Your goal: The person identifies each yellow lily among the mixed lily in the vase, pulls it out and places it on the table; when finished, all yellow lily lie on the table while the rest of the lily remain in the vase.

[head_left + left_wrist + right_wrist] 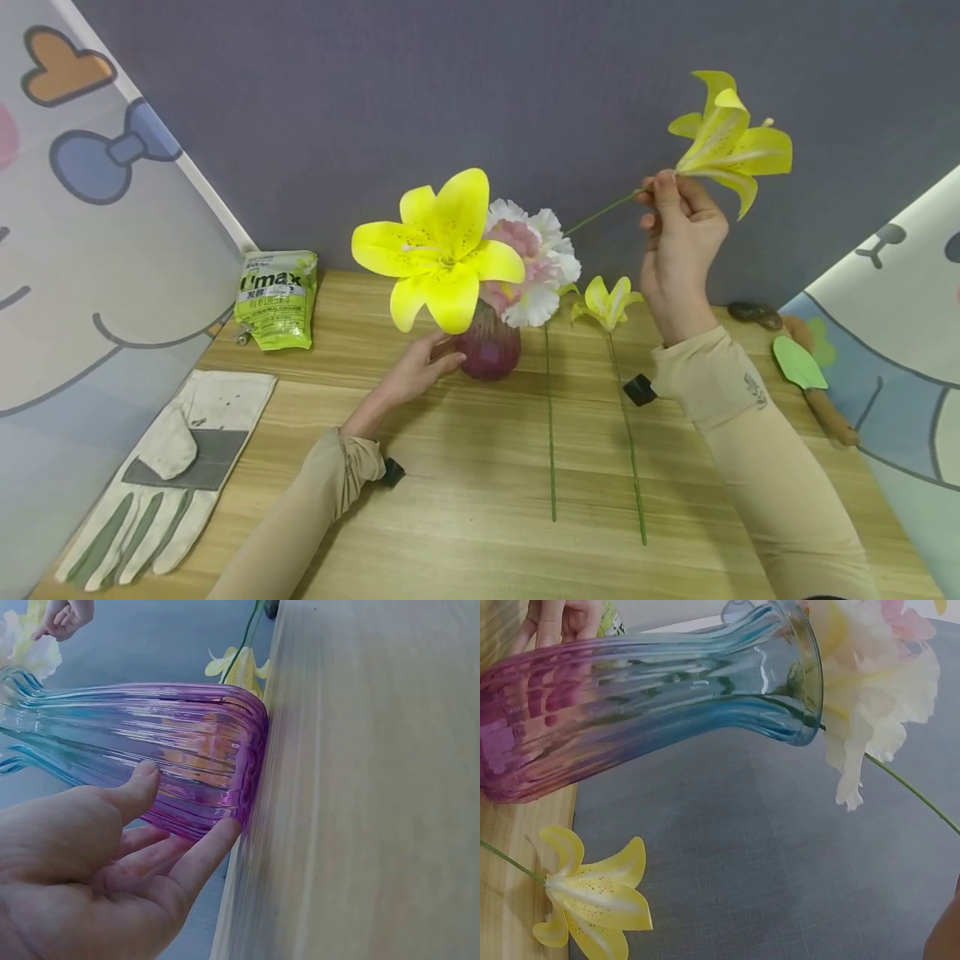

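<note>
A ribbed glass vase point(489, 354), purple at its base and blue toward its mouth point(810, 690), stands upright on the table. My left hand point(420, 368) holds it low on the left side, thumb point(139, 787) and fingers against the glass. A large yellow lily point(446, 267) and a white-and-pink ruffled flower point(534, 267) are in the vase. Up to the right, my right hand point(681, 242) pinches another yellow lily point(723, 150) just below its bloom. Its green stem point(911, 787) slants down to the vase mouth.
Right of the vase lie a yellow lily point(606, 304) and another green stem point(551, 433), its bloom mostly hidden. A green Umax bag point(276, 300) and a work glove point(168, 475) are at left. A small green trowel point(801, 363) and dark stone point(753, 313) lie at right.
</note>
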A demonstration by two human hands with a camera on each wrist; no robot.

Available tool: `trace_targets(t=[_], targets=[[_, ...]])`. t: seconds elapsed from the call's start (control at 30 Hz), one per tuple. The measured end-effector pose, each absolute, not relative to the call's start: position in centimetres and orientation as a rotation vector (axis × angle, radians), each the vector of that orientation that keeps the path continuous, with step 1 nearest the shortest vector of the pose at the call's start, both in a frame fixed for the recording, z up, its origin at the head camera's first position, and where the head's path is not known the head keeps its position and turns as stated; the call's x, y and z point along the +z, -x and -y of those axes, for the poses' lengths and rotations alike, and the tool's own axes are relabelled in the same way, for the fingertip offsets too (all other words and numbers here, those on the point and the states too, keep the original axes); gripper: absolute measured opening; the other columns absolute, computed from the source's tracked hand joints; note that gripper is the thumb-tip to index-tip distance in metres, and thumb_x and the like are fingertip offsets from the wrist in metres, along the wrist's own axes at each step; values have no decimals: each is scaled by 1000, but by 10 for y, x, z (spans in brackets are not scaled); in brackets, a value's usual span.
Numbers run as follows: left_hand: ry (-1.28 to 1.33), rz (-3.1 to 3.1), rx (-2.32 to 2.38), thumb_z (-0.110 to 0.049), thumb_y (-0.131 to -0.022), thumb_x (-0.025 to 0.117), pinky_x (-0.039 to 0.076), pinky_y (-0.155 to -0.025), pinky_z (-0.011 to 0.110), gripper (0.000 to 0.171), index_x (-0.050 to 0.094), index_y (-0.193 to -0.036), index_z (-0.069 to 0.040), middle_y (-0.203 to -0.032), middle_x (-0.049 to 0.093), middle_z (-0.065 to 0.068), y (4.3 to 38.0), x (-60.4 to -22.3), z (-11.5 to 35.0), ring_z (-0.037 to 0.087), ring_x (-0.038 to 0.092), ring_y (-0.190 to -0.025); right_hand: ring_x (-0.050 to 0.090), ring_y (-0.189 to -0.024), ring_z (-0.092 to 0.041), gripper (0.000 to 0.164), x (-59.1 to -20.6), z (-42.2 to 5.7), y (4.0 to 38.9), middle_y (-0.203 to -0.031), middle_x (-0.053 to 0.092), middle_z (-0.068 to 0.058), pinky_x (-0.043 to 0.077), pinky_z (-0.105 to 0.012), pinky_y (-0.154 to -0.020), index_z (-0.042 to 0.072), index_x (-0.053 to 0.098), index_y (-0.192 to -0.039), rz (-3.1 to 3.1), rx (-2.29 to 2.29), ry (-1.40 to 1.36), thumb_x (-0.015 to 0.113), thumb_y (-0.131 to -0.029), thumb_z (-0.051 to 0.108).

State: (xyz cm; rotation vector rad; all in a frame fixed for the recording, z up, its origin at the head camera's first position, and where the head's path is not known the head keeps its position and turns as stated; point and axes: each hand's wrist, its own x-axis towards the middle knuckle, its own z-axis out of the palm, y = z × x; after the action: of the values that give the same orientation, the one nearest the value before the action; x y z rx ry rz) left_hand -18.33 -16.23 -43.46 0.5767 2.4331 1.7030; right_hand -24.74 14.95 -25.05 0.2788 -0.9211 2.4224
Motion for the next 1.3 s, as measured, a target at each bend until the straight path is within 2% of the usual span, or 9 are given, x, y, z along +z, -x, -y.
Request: trace_targets(t=[0.23, 0.43, 0.77, 0.97, 1.17, 1.3], targets=[[-608, -2423, 1700, 2, -107, 62, 48, -116, 46, 61, 34, -160, 13, -162, 39, 32, 184, -433, 163, 45, 46, -147, 68, -63, -23, 12, -249, -155, 248, -78, 71, -19, 47, -16, -44, -13, 69, -86, 888, 2414, -268, 74, -96, -9], [-584, -2421, 1695, 1, -107, 62, 47, -118, 47, 60, 36, -159, 13, -162, 40, 32, 185, -434, 162, 45, 45, -148, 66, -63, -23, 13, -246, -161, 249, -78, 70, -20, 46, -16, -43, -12, 69, -85, 864, 2401, -252, 73, -96, -8], [-585, -2376, 1755, 6, -106, 61, 48, -116, 43, 59, 36, -159, 14, -162, 39, 33, 184, -436, 161, 45, 42, -149, 66, -63, -23, 7, -246, -169, 251, -80, 70, -20, 48, -16, -45, -14, 72, -93, 841, 2392, -240, 73, -97, -8], [-575, -2388, 1742, 4, -107, 61, 47, -117, 43, 59, 36, -159, 12, -163, 40, 31, 185, -436, 161, 44, 43, -149, 68, -63, -23, 11, -243, -176, 253, -80, 70, -20, 50, -17, -45, -16, 69, -98, 785, 2449, -180, 70, -99, -5], [-562, -2397, 1725, 3, -107, 61, 48, -116, 44, 61, 35, -161, 10, -163, 39, 30, 185, -436, 161, 45, 44, -148, 67, -62, -21, 14, -242, -188, 252, -80, 70, -17, 48, -16, -43, -14, 69, -94, 764, 2480, -108, 71, -99, 0], [-573, -2429, 1701, 1, -107, 62, 49, -115, 44, 61, 36, -161, 10, -162, 41, 30, 185, -437, 162, 45, 46, -146, 67, -63, -20, 16, -240, -201, 255, -83, 69, -15, 46, -15, -42, -13, 69, -100, 736, 2483, -62, 71, -100, 3]])
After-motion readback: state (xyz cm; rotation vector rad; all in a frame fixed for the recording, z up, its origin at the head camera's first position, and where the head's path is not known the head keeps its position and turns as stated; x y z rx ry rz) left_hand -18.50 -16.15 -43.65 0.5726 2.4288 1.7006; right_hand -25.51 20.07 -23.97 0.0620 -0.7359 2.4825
